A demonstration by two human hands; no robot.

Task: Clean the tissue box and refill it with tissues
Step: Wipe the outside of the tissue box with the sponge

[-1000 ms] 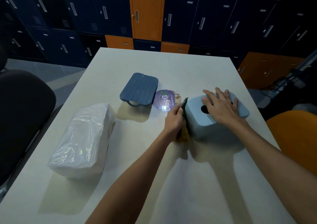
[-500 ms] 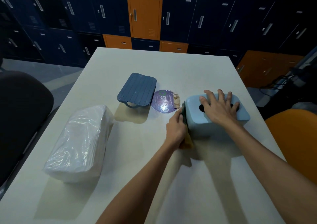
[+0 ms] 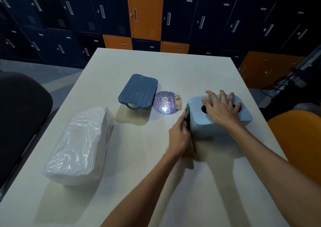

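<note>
Head camera looks down on a pale surface that carries five things, one of each, and two bare hands.

One light blue tissue box stands at the right of the surface, its top bearing one dark oval opening that is partly covered. The right hand lies flat on that top, its fingers straight and spread wide, pressing down and gripping nothing.

The left hand is at the box's left side wall. Its fingers are curled round one sponge, dark green at the top edge and yellowish lower down by the wrist, and they hold it against that wall. How much of the sponge touches the box is hidden by the hand.

One dark blue ribbed lid lies apart from the box, toward the middle of the surface, tilted with its near edge raised. One round purple packet with white lettering lies flat between the lid and the box, touching or just under the lid's right edge.

One pack of tissues, white and wrapped in clear plastic, lies unopened at the left, well apart from the box.

Two chairs flank the surface: one black chair on the left, one orange chair on the right. Dark blue and orange lockers fill the background.
</note>
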